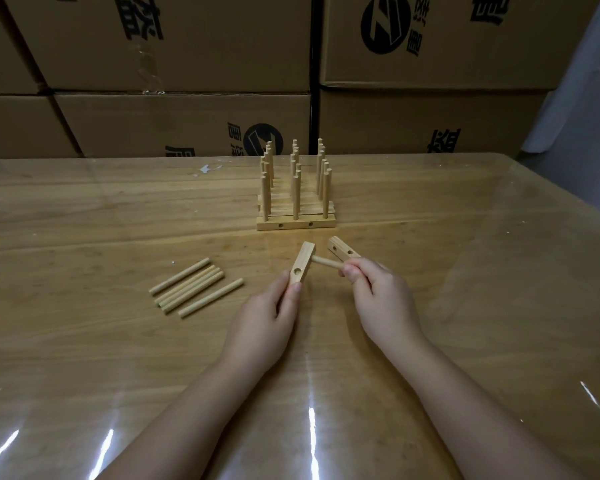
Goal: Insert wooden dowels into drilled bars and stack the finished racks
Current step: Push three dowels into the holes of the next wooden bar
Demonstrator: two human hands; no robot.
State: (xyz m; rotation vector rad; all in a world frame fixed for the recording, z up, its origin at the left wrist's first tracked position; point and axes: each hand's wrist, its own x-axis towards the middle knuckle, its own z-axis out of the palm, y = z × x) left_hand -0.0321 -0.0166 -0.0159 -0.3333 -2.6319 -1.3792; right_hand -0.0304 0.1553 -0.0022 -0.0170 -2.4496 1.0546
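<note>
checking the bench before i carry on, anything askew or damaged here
Nothing serious. The stack of racks stands upright and the loose dowels lie together. Only oddity: a whitish scuff on the table cover, left of the stack.

The left hand (262, 323) grips a drilled bar (301, 263) raised off the surface (84, 341). The right hand (378, 292) pinches a dowel (326, 262) whose far end meets the bar's side. A second bar (342, 251) lies just behind. Loose dowels (194, 289) lie left; stacked racks (296, 199) stand before cardboard boxes (174, 46).
</note>
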